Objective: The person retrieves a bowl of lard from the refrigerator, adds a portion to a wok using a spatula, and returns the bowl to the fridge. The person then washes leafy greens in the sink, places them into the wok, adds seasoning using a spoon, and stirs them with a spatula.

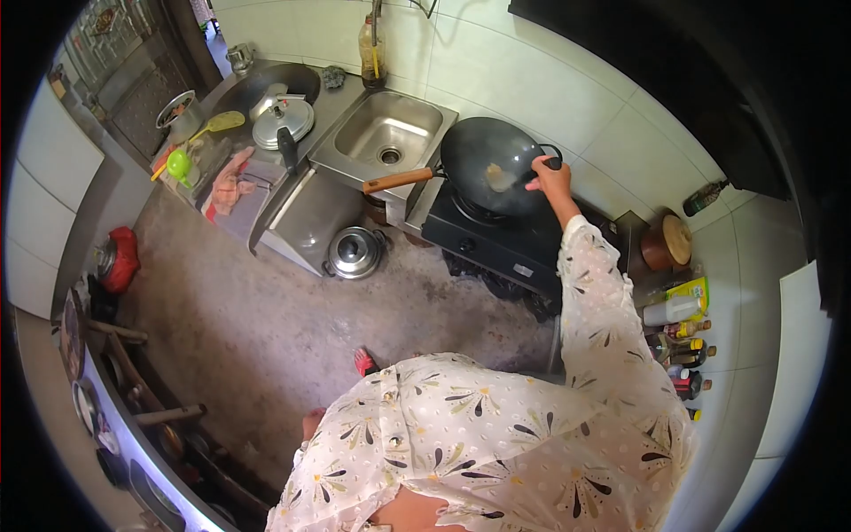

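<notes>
My right hand [554, 182] is closed at the far rim of a black wok [479, 168], round its small side handle. The wok sits tilted over the black gas stove [496, 244], its wooden handle [399, 181] pointing left towards the sink. A small pale, wet-looking patch [498, 177] lies in the bottom of the wok. At the left edge of my patterned blouse, a bit of skin [312, 423] seems to be my left hand, low by my side. The blouse hides its fingers.
Left of the stove is a steel sink [387, 133]. Beyond it stand a pressure cooker [284, 122], a dark pan [266, 87] and a pot [180, 115]. A lidded pot [356, 252] rests on the floor. Several bottles [691, 350] line the right wall, near a brown lidded pot [665, 243].
</notes>
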Tool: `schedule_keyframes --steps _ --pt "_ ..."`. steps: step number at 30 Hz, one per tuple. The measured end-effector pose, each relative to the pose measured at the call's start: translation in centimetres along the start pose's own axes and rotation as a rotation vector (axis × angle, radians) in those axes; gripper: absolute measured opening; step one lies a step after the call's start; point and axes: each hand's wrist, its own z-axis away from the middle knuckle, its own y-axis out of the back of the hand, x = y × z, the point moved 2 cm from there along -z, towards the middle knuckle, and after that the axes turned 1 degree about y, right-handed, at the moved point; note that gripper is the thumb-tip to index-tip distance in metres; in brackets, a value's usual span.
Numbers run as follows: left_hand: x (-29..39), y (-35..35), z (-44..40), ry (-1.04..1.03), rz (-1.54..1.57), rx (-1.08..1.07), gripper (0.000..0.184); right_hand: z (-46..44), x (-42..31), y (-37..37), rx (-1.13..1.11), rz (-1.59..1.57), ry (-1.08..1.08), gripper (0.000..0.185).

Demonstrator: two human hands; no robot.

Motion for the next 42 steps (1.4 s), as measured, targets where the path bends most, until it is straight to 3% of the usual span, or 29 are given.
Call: schedule_keyframes --steps 3,6,9,12,18,24,31,39,42 --pt "0.3 -0.6 0.1 0.039 0.06 -0.087 0.02 0.4 -0.5 -1.6 0.038 -0.111 -0.056 0.015" --pt "0.5 -1.0 -0.6 0.03 -0.034 -0.034 0.021 0.7 -1.4 -0.3 0.014 -0.065 -0.076 0.015" --pt "1.0 -0.6 -0.3 -0.028 -0.06 0.008 0.023 -0.4 -0.4 1.7 -0.034 0.035 -0.049 0.016" --pt "1.2 0.0 0.4 -0.039 -0.198 -0.045 0.023 -0.8 -0.3 2.3 -0.099 -0.074 0.005 0.014" --pt "-0.1 0.4 0.4 0.031 -0.073 -0.06 0.023 0.6 -4.4 2.2 -0.072 0.177 0.097 0.011" --pt "-1.2 -0.2 -1.1 -0.051 -0.077 -0.064 0.022 -0.2 -0.7 2.4 -0.087 0.123 0.035 0.01" --pt "-1.1 -1.2 -1.1 -0.021 0.006 -0.036 0.02 0.4 -0.2 -0.4 -0.067 0.312 0.234 0.011" --pt "0.0 -1.5 2.2 0.102 0.211 -0.025 0.017 -1.2 -5.2 0.0 -0.195 0.574 0.184 0.018" --pt "-2.0 -1.0 1.9 0.039 0.043 0.007 0.017 -0.3 -4.3 1.2 -0.221 0.457 0.118 0.017"
